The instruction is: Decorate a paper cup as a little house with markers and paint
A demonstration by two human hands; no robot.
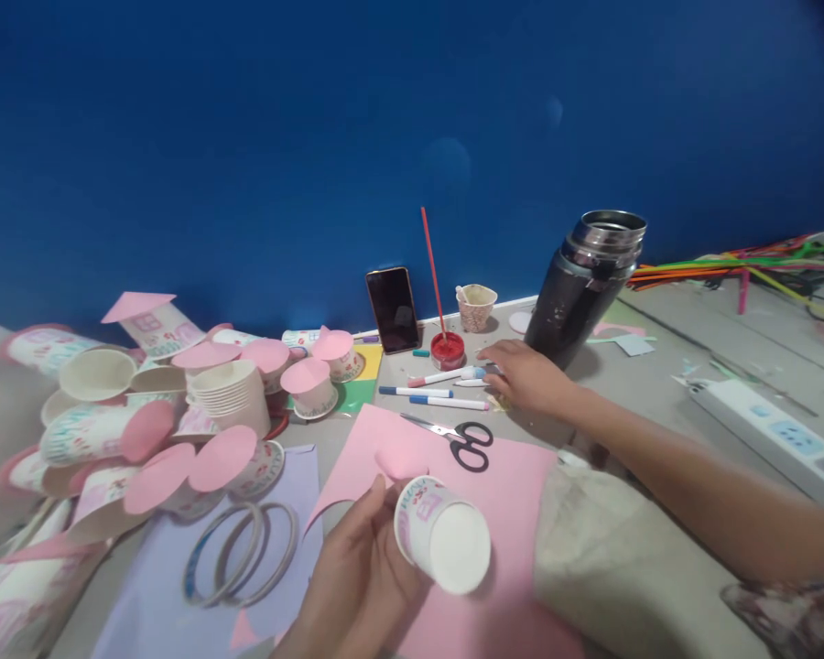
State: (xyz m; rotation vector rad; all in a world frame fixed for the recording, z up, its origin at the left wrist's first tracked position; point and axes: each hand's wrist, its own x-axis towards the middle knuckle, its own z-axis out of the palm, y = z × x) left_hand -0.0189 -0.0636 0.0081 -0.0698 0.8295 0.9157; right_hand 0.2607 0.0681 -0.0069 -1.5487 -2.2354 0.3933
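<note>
The left hand [357, 577] is curled around one paper cup [441, 534], thumb near the rim, holding it tipped on its side with the white base facing the camera, just above the pink paper sheet [515, 494] at the near edge of the table [666, 403]; a small pink paper piece [399, 460] sits at the cup's upper edge. The right hand [528, 377] reaches far forward, palm down with fingers loosely spread, its fingertips touching a white glue pen with a blue tip [473, 373]; whether it has actually gripped it I cannot tell. Just beside that lie three markers [429, 392], roughly parallel, and one pair of black-handled scissors [457, 439] rests on the pink sheet's far edge. Behind them stand one small red paint pot [448, 351] with one red stick [432, 270] rising from it, one patterned cup [476, 307], one phone [393, 309] leaning against the blue wall, and one dark steel flask [580, 288] with its lid off, just right of the reaching hand. To the left is a heap of decorated paper cups [151, 412], many capped with pink discs, too jumbled to count, including one stack of nested plain cups [233, 394]. Three cut cup rims [243, 554] lie overlapping on a lilac sheet [157, 586]. One white power strip [773, 430] lies on the right, and a bundle of coloured pipe cleaners [734, 265] at the far right.
</note>
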